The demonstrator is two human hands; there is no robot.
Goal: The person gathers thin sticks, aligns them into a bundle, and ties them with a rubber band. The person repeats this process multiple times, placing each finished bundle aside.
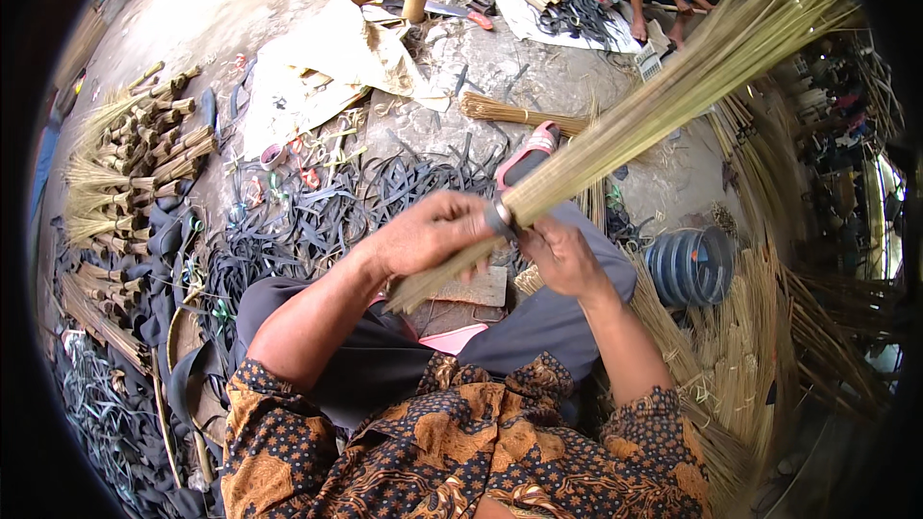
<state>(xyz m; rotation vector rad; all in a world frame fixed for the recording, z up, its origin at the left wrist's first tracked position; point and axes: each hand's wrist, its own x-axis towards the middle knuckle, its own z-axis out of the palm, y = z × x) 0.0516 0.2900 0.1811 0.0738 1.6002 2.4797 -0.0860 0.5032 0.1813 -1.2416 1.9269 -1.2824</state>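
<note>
- Left hand [433,231]: closed around the straw bundle [654,120], just below its dark band [499,219].
- Right hand [567,258]: fingers curled beside the band; what they pinch, I cannot tell.
- Bundle: slanted above the lap [538,346], long end toward the floor's [558,84] far right corner.
- Risk: a slack band or eased left grip could let stalks slip.

Room over black strips [260,255]; straw bundle [654,120] blocks upper right
</note>
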